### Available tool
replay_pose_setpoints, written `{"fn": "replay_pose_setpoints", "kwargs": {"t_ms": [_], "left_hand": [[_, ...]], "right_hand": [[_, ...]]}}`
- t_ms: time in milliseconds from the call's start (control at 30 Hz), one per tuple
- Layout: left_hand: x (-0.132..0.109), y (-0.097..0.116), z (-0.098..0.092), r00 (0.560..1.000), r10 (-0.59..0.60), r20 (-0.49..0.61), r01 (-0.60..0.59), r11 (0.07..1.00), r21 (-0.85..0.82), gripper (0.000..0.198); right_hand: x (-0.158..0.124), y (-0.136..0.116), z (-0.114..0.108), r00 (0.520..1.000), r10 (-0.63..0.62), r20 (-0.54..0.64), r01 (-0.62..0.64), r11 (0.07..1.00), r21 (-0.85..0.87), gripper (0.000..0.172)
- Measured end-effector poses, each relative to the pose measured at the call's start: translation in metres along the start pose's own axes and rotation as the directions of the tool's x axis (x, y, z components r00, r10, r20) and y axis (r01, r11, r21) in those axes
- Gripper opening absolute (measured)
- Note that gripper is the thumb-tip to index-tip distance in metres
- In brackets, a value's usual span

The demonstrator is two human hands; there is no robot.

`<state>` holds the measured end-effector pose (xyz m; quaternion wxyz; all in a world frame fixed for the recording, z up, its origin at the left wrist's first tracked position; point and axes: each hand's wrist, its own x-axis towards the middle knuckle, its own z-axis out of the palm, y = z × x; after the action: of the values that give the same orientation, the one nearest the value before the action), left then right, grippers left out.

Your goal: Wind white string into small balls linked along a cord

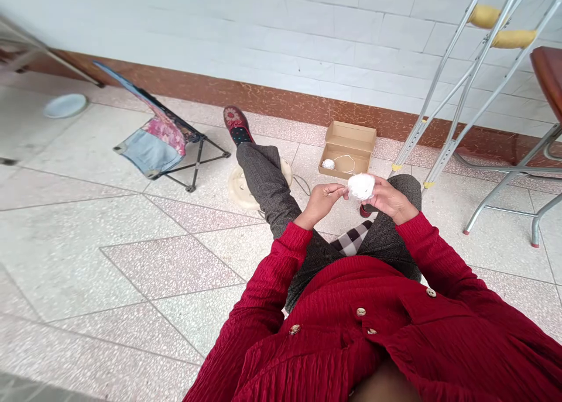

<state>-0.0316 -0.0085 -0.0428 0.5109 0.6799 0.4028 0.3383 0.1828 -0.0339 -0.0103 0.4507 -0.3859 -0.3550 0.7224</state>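
I sit with both hands raised over my knees. My right hand (389, 198) is closed round a white ball of yarn (361, 186). My left hand (324, 199) is beside it, fingers pinched at the ball's left side, apparently on the thread. A thin white strand runs from the ball toward an open cardboard box (349, 140) on the floor, which holds a smaller white ball (328, 164). My sleeves are red.
A small folding stool (163, 140) with patterned fabric stands at the left. A round pale object (240, 188) lies under my left leg. Two metal crutches (465, 80) lean on the tiled wall. A metal-legged chair (542, 156) is at the right.
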Motion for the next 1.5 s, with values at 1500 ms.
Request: {"fn": "replay_pose_setpoints", "kwargs": {"t_ms": [1500], "left_hand": [[0.000,0.026,-0.017,0.989,0.120,0.082,-0.135,0.967,0.217,0.035]], "right_hand": [[-0.013,0.001,0.008,0.982,0.007,0.191,-0.002,1.000,-0.023,0.061]]}}
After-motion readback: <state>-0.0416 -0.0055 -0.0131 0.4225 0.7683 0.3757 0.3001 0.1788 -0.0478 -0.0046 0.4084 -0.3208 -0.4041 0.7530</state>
